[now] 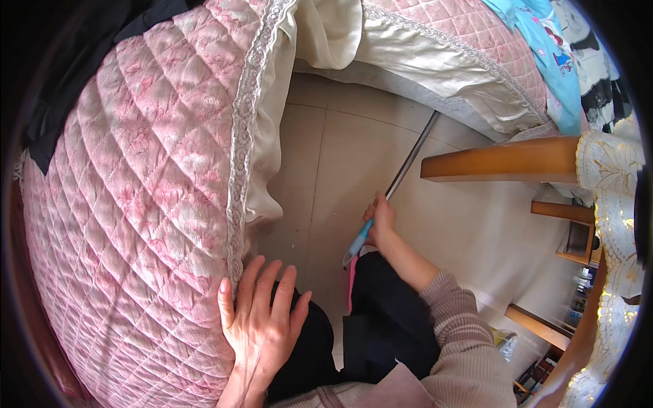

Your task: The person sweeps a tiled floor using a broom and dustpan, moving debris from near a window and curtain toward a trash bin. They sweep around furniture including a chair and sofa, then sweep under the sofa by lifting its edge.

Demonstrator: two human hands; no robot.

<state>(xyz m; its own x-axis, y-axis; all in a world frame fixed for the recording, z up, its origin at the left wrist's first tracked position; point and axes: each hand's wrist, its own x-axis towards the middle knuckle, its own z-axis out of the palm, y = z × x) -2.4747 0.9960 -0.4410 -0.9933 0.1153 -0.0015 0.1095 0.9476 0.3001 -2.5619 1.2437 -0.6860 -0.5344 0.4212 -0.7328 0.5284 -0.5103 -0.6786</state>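
Note:
My right hand [381, 219] is closed around a long metal pole [413, 153] near its blue plastic grip [358, 242]. The pole slants away over the tiled floor [326, 168], and its far end is hidden under the pale skirt [438, 61] of a second pink quilted cover. My left hand [264, 308] rests with fingers spread against the lace-trimmed edge of a pink quilted bedspread [153, 168], holding nothing. A cream satin ruffle [265, 168] hangs from that edge to the floor.
A wooden leg [500, 159] juts in from the right, beside a white lace-edged cloth with gold pattern [617, 214]. Other wooden legs [541, 326] stand lower right. Dark cloth [66, 92] lies on the bedspread at upper left; a light-blue printed garment [551, 56] lies at upper right.

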